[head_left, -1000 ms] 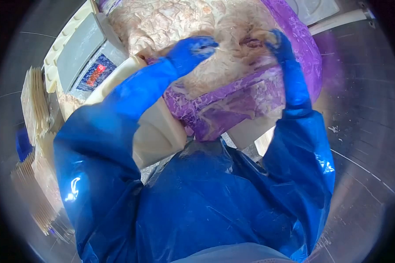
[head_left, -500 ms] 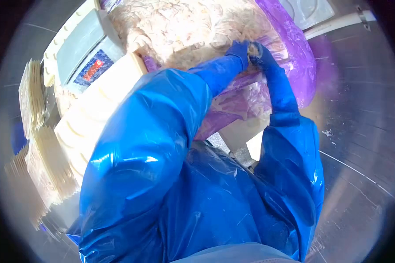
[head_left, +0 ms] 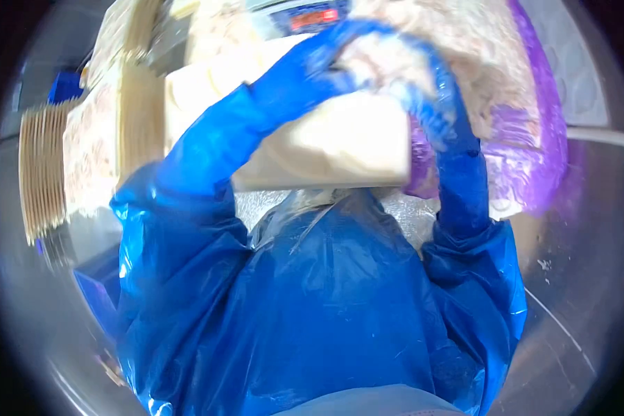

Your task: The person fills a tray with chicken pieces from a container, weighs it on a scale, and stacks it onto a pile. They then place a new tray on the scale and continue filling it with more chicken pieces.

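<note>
In blue gloves, both my hands hold a pale, wet clump of mixture [head_left: 388, 61] between them. My left hand [head_left: 322, 62] curls around its left side, and my right hand [head_left: 437, 97], smeared with white residue, is against its right side. Both are somewhat blurred. Beneath my hands is a cream-coloured moulded block or tray [head_left: 326, 149] with curved ridges. Close by on the right, more of the pale mixture [head_left: 496, 62] lies in a purple plastic liner [head_left: 551, 104].
A grey device [head_left: 274, 17] with a blue and red label sits at the top. Stacked thin cream trays [head_left: 48, 166] stand on the left, beside filled-looking ones [head_left: 90, 145]. A blue bin-like object [head_left: 100, 284] is at lower left. A metal surface [head_left: 561, 263] extends right.
My hands have come up out of the mixture at the purple liner's near edge, leftward over the cream block, with a clump between them. The view has turned left.
</note>
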`<action>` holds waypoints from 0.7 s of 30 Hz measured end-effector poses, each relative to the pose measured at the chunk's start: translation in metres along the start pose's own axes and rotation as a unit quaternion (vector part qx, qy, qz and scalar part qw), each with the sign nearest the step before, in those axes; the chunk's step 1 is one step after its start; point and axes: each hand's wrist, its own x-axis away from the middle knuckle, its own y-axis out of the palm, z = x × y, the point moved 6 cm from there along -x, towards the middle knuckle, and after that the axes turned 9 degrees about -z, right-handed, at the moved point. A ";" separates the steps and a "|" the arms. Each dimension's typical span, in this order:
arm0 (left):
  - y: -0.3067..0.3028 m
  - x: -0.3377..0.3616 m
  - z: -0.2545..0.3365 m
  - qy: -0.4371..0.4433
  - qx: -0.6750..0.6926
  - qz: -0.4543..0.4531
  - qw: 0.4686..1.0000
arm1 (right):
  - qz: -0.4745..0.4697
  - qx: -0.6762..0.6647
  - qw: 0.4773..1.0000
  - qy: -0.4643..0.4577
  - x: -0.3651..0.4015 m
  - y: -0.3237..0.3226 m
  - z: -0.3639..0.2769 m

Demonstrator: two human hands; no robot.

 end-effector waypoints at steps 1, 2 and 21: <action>-0.012 0.042 -0.014 -0.038 0.040 -0.001 0.998 | -0.094 0.020 0.991 0.097 0.005 0.031 0.012; -0.022 0.085 -0.033 -0.075 0.080 -0.001 0.994 | -0.188 0.041 0.963 0.189 0.011 0.056 0.026; -0.053 0.161 -0.097 -0.130 -0.428 0.115 0.887 | -0.210 0.407 0.883 0.103 -0.009 0.143 0.097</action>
